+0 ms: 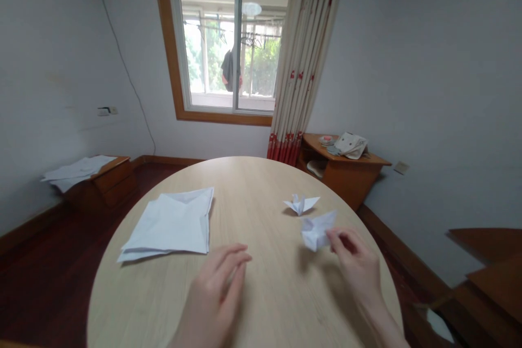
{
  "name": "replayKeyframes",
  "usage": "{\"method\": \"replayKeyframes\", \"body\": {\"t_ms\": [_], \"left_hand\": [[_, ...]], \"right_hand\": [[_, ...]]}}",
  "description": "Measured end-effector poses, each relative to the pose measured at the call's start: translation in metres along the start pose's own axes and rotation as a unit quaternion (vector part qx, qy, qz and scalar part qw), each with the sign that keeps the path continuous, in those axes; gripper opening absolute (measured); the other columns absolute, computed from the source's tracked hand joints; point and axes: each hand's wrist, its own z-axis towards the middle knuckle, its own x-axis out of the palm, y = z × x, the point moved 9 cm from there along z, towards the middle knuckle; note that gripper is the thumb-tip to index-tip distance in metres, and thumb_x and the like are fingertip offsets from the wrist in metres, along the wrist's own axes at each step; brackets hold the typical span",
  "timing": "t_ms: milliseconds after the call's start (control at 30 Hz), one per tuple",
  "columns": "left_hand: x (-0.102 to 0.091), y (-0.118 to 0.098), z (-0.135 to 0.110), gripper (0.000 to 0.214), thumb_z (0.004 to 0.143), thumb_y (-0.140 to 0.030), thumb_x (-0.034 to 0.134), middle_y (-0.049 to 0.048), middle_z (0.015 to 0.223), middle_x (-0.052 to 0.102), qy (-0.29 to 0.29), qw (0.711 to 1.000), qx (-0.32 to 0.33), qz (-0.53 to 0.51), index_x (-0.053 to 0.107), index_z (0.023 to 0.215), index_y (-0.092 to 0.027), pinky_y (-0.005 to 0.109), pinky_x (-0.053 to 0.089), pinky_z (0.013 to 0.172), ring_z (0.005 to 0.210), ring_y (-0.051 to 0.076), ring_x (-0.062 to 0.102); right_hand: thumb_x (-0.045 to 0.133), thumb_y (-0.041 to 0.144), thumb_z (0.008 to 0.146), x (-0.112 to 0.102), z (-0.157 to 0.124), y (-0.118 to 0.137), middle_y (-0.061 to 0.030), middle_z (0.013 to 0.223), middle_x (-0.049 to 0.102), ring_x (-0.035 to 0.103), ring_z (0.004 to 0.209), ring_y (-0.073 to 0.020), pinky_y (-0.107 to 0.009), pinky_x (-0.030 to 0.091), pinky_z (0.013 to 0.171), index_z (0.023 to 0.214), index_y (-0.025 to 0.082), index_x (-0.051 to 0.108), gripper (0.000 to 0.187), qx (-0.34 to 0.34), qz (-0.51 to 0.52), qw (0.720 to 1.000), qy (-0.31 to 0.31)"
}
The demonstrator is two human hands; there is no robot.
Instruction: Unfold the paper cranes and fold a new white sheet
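Note:
Pinched between the thumb and fingers of my right hand (355,261) is a white folded paper crane (316,232), held a little above the table and slightly blurred. Just behind it, a second paper crane (300,205) stands on the tabletop with its wings spread. My left hand (220,285) is over the table's front middle, fingers stretched out and loosely bent, holding nothing. To the left of that hand lies a stack of white paper sheets (169,223), its edges uneven.
The round wooden table (244,185) fills the foreground. A low wooden cabinet (116,176) with papers on top stands at left. At back right, a corner cabinet (346,176) carries a white bag (351,145), beside a long curtain (304,65).

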Motion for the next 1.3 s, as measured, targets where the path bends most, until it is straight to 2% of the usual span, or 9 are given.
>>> {"method": "replayKeyframes", "body": {"t_ms": [100,233,467,533,667,767,867,1033,1300], "left_hand": [[0.033,-0.013,-0.018,0.021,0.09,-0.017,0.048,0.0046,0.105,0.069,0.087,0.986,-0.045,-0.135,0.065,0.101,-0.024,0.024,0.051,0.086,0.097,0.017,0.066],[0.046,-0.016,-0.033,0.019,0.091,-0.025,0.05,0.0076,0.101,0.066,0.113,0.956,-0.075,-0.26,0.067,0.099,-0.022,0.025,0.052,0.08,0.094,0.019,0.064],[0.053,0.004,-0.066,0.035,0.093,-0.048,0.048,0.0062,0.087,0.064,0.069,0.889,-0.196,-0.408,0.06,0.11,-0.02,0.021,0.048,0.058,0.064,0.013,0.059],[0.051,0.003,-0.07,0.039,0.093,-0.048,0.047,0.0077,0.089,0.066,0.057,0.901,-0.17,-0.394,0.058,0.116,-0.019,0.021,0.05,0.057,0.064,0.014,0.062],[0.037,-0.012,-0.07,0.029,0.094,-0.032,0.047,0.0043,0.086,0.071,0.014,0.975,-0.029,-0.221,0.058,0.12,-0.026,0.02,0.052,0.061,0.066,0.015,0.066],[0.026,-0.018,-0.072,0.037,0.088,-0.019,0.053,0.0008,0.076,0.07,-0.037,0.988,0.028,-0.144,0.054,0.124,-0.028,0.018,0.05,0.056,0.054,0.012,0.062],[0.035,-0.011,-0.073,0.037,0.083,-0.019,0.058,-0.0021,0.066,0.063,0.014,0.974,-0.003,-0.226,0.052,0.119,-0.025,0.016,0.041,0.042,0.039,0.008,0.049],[0.061,0.001,-0.082,0.041,0.081,-0.036,0.062,-0.0033,0.064,0.053,0.123,0.895,-0.101,-0.416,0.048,0.116,-0.022,0.016,0.027,0.04,0.042,0.006,0.037],[0.061,0.004,-0.074,0.029,0.079,-0.046,0.066,0.0038,0.068,0.062,0.073,0.842,-0.265,-0.464,0.062,0.085,-0.018,0.019,0.039,0.051,0.057,0.012,0.053]], "right_hand": [[0.061,0.047,0.082,0.011,-0.053,0.029,0.0008,0.06,0.052,0.05,0.053,-0.014,-0.024,0.042,0.051,0.067,0.02,0.059,0.031,0.071,0.134,0.987,0.055],[0.061,0.053,0.081,0.04,-0.106,0.035,0.0009,0.06,0.055,0.048,0.046,-0.0111,-0.02,0.04,0.043,0.071,0.02,0.058,0.035,0.199,0.274,0.934,0.115],[0.07,0.053,0.074,0.065,-0.122,0.046,0.0035,0.053,0.051,0.047,0.044,-0.0095,-0.019,0.04,0.043,0.062,0.02,0.05,0.04,0.26,0.379,0.882,0.104],[0.069,0.053,0.075,0.068,-0.123,0.05,0.0046,0.048,0.048,0.043,0.04,-0.0084,-0.018,0.037,0.04,0.06,0.02,0.048,0.042,0.279,0.397,0.869,0.093],[0.072,0.056,0.07,0.086,-0.139,0.054,0.0064,0.045,0.044,0.041,0.039,-0.0082,-0.018,0.034,0.038,0.059,0.021,0.044,0.046,0.356,0.455,0.807,0.123],[0.075,0.055,0.067,0.096,-0.149,0.053,0.0088,0.045,0.041,0.04,0.04,-0.007,-0.018,0.035,0.041,0.062,0.021,0.044,0.046,0.39,0.483,0.771,0.14],[0.078,0.053,0.063,0.098,-0.153,0.051,0.0094,0.046,0.042,0.04,0.04,-0.0069,-0.018,0.035,0.04,0.063,0.022,0.044,0.047,0.389,0.475,0.773,0.158],[0.079,0.053,0.063,0.097,-0.15,0.054,0.0097,0.046,0.041,0.038,0.039,-0.006,-0.018,0.033,0.039,0.064,0.021,0.043,0.048,0.377,0.463,0.784,0.17],[0.065,0.06,0.073,0.099,-0.151,0.059,0.007,0.045,0.041,0.038,0.04,-0.0087,-0.018,0.034,0.038,0.064,0.022,0.046,0.044,0.334,0.428,0.815,0.203]]}}
